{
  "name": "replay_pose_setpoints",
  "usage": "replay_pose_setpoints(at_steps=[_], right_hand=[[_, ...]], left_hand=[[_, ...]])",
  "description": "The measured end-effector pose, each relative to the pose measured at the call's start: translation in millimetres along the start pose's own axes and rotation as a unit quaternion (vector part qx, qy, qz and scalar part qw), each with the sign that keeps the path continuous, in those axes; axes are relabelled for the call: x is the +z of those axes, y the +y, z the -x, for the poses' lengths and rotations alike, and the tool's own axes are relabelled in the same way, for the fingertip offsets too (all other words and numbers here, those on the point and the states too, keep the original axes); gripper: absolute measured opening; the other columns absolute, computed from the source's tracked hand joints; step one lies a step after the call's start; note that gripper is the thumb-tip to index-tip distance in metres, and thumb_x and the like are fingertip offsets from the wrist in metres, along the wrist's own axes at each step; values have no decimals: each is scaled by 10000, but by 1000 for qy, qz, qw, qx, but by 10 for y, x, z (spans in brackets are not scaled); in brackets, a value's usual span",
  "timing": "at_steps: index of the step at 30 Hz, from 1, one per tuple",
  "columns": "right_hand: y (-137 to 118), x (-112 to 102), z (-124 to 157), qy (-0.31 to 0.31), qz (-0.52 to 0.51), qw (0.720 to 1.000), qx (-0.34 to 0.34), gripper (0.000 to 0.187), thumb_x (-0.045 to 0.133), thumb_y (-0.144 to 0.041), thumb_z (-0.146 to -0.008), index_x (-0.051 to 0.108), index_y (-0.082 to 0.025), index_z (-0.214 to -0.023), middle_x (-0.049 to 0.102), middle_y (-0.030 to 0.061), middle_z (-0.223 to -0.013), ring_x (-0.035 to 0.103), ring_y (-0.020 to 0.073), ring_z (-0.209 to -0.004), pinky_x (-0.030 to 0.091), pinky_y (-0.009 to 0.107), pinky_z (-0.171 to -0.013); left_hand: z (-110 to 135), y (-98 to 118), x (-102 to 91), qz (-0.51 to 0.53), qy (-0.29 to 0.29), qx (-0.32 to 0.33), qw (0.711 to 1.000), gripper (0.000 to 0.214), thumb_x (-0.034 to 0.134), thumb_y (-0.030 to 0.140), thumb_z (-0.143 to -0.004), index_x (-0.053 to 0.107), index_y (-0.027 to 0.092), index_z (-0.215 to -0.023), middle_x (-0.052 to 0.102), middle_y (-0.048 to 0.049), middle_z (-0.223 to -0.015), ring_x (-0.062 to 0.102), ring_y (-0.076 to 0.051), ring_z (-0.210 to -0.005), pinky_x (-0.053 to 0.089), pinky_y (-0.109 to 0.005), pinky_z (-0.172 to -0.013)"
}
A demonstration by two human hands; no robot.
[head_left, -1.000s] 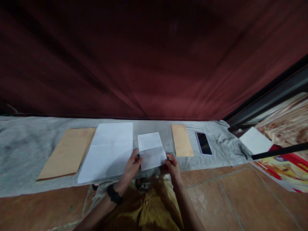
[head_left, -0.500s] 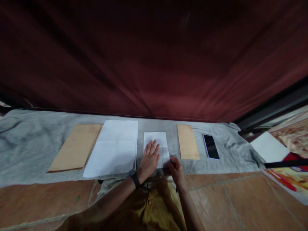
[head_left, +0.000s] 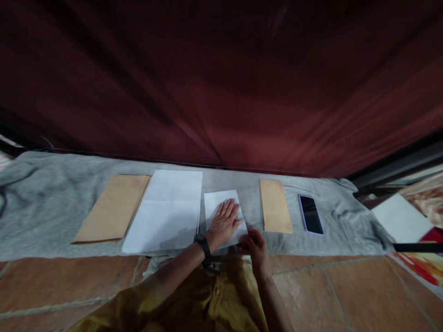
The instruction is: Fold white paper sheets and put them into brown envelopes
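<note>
White paper [head_left: 212, 202], the small piece in the middle, lies flat on the grey cloth, beneath the left hand and at the fingertips of the right. Closest to the viewer is a mustard-coloured garment [head_left: 224, 302], with tiled floor [head_left: 367, 283] showing on both sides of it. A dark band [head_left: 203, 246] circles the left wrist. Just beyond it the left hand [head_left: 225, 222] is spread palm down over the paper's middle, fingers extended and pointing away, pressing from above and clasping nothing. The right hand [head_left: 254, 243] is curled at the paper's near right corner; shadow hides the fingertips, so whether they pinch that corner or only touch it cannot be told. The paper's far edge and far left corner stick out past the left hand, uncovered. Across a narrow strip of grey cloth [head_left: 346, 207] to the left lie larger white sheets [head_left: 164, 207], and next to them brown envelopes [head_left: 112, 210]. On the right, a narrower brown envelope [head_left: 276, 205] lies near the right hand, apart from it, with a phone [head_left: 311, 215], screen dark, farther along. Behind the cloth's far edge hangs dark red fabric [head_left: 221, 101].
</note>
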State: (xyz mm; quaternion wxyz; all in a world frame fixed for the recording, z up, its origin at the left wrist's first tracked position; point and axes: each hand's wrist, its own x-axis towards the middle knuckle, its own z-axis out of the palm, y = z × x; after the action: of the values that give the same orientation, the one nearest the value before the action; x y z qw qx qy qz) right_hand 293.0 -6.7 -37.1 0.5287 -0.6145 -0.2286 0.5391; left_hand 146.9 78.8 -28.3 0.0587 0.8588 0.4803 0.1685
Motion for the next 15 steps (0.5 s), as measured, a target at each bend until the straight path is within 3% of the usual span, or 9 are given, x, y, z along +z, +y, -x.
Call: replay_pose_setpoints(at_steps=[7,15], right_hand=[[-5,145,54,0,-81,996,27,510,862,-486,-617,642,-199,-977,653,-46,-670,600,121,-576,566,268,-578],[-1,131,55,18,-75,997,16,487,868,-482,-608,641,-197,-931,658,-38,-677,603,128,-590,574,283,-598]], left_hand=[[66,-16,-269,5,7,-4,1000,530,413,424,-1024,449,145,-1473,353,-150,-1619,295,-287,-1512,341,-499,-1204],[219,-113,-218,-29,-2,-6,1000,514,449,425,-1012,481,143,-1440,422,-169,-1574,338,-314,-1490,357,-518,-1187]])
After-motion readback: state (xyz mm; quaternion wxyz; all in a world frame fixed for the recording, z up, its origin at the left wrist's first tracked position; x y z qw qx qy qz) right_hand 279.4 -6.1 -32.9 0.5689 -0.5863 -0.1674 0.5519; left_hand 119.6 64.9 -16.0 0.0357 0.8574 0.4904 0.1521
